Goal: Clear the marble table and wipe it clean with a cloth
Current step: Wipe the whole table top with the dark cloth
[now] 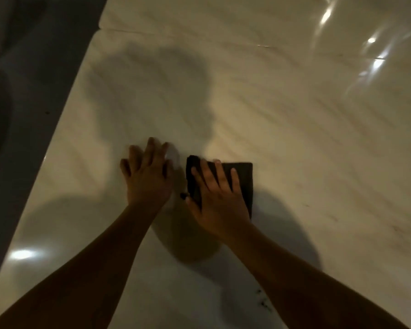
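Note:
A pale, veined marble table (282,119) fills most of the view under dim light. A dark folded cloth (243,179) lies flat on it near the middle. My right hand (215,195) presses down on the cloth with straight, spread fingers and covers its left half. Just to the left, my left hand (147,176) rests flat on the bare marble with its fingers extended, a small gap away from the cloth. A faint pale smear (173,154) shows by the left fingertips.
The table's left edge (64,110) runs diagonally, with dark floor (22,91) beyond it. A seam (176,35) crosses the marble at the far end. A few small dark specks (262,301) lie on the marble near my right forearm. Light glares show at the far right.

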